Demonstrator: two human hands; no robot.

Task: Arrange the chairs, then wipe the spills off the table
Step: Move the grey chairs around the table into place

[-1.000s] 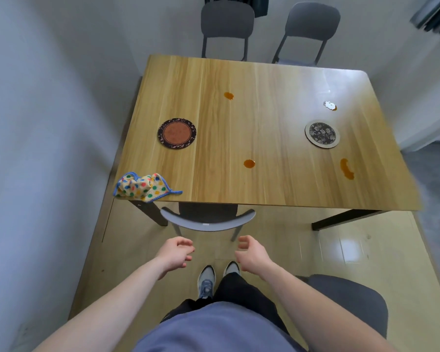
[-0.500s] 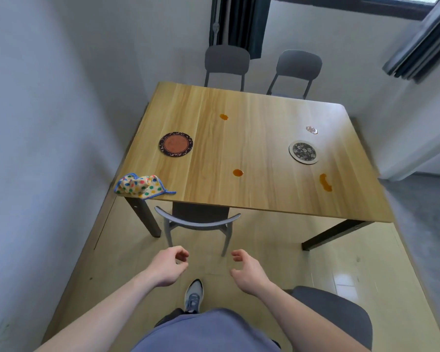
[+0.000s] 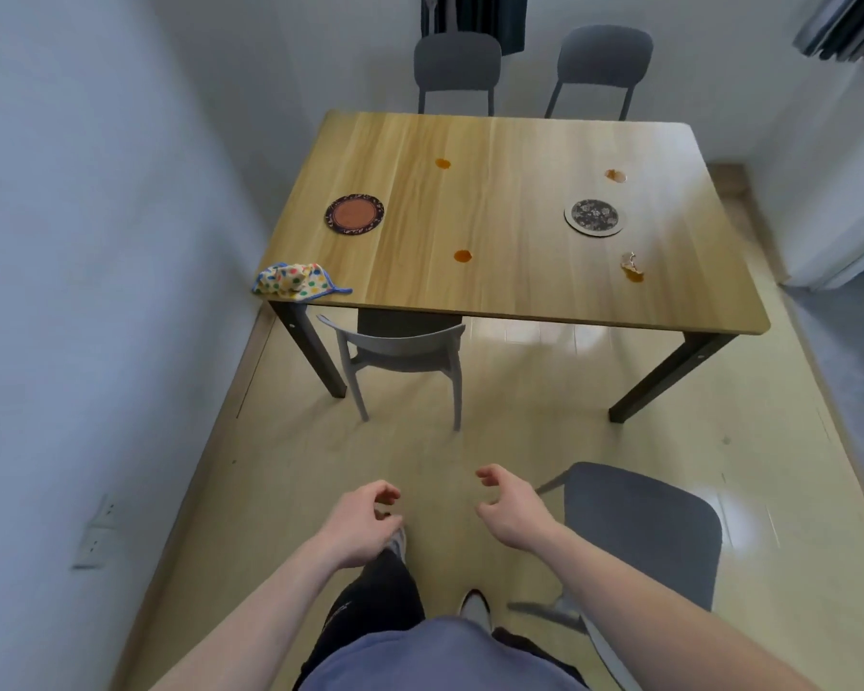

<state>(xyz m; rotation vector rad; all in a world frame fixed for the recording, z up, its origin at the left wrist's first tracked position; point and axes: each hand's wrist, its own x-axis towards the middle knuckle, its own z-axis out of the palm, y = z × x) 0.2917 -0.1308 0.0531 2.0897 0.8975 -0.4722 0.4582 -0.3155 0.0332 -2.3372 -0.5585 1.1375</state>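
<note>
Both hands hung low in the frame, over bare floor, holding nothing. Left hand [image 3: 357, 528] had fingers loosely curled, empty. Right hand [image 3: 507, 511] likewise, fingers loosely bent, thumb apart, empty.

Table [image 3: 520, 291] filled the upper centre, well apart from both hands. Four orange spills on it: one upper left of centre [image 3: 442, 163], one near the front middle [image 3: 462, 255], one upper right [image 3: 615, 175], one at the right front [image 3: 633, 272], the last two with a pale glare on them. Spotted cloth [image 3: 295, 285] lay crumpled on the table's front left corner, partly overhanging the edge, far above and left of the left hand. Red coaster [image 3: 354, 214] sat left of centre, dark coaster [image 3: 594, 217] toward the right; both flat, apart from the spills.

Chairs: light grey chair [image 3: 400, 349] stood pushed in at the table's front left, backrest just outside the edge, between table and hands. Dark grey chair [image 3: 639, 531] stood away from the table at lower right, just beside the right forearm; contact could not be told. Two far chairs, left [image 3: 457, 62] and right [image 3: 602, 57], stood at the table's far edge against the wall.

A wall socket [image 3: 96, 538] showed lower left. Dark curtains hung at top centre [image 3: 475, 17] and top right.
</note>
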